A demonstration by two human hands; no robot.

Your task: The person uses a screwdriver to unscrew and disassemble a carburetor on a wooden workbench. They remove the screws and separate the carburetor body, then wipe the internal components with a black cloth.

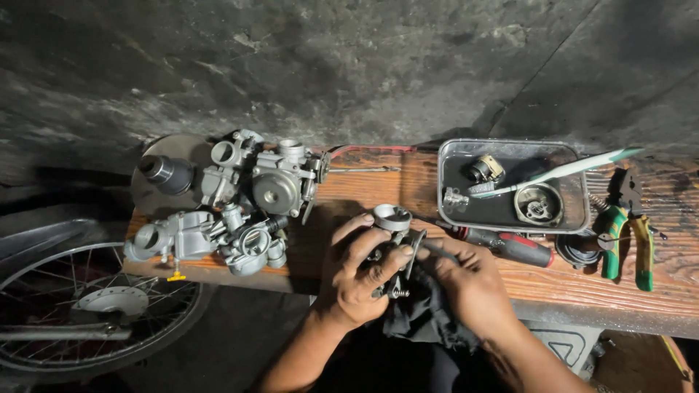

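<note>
My left hand (358,273) grips a small metal carburetor body (393,222) just above the front edge of a wooden bench (582,287). Its round open throat faces up. My right hand (466,280) is closed around a thin dark tool (435,247) whose tip touches the carburetor's side. A black cloth (422,316) hangs under both hands.
Several grey carburetors (240,200) lie heaped at the bench's left end. A clear plastic tray (513,185) with small parts and a long pale strip stands at the right. A red-handled screwdriver (513,247) and green-handled pliers (626,236) lie nearby. A spoked wheel (87,306) stands below left.
</note>
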